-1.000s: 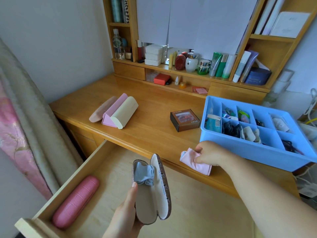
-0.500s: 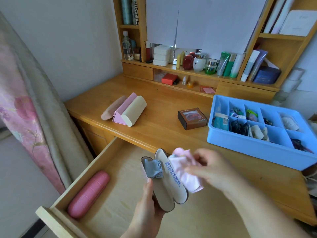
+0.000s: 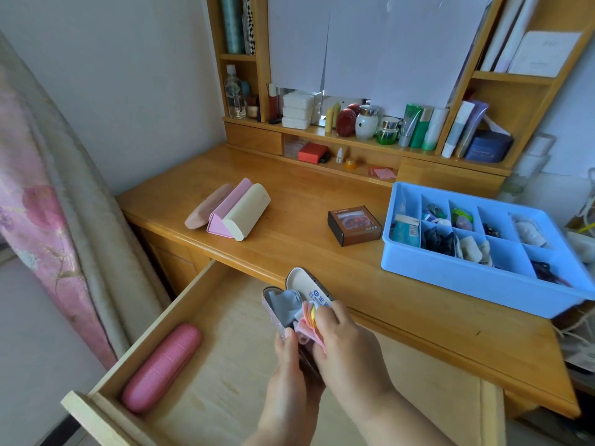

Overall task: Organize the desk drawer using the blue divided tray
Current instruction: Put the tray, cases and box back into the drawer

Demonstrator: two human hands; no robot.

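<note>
Head view: left hand (image 3: pixel 291 365) grips open glasses case (image 3: pixel 299 304); right hand (image 3: pixel 341 346) pinching pink cloth (image 3: pixel 307 328) hides its lower half

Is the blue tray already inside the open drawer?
No, the blue tray stands on the desk top, to the right of the open drawer.

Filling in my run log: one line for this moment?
left hand: holds open glasses case | right hand: tucks pink cloth into case | blue tray: on desk
</note>
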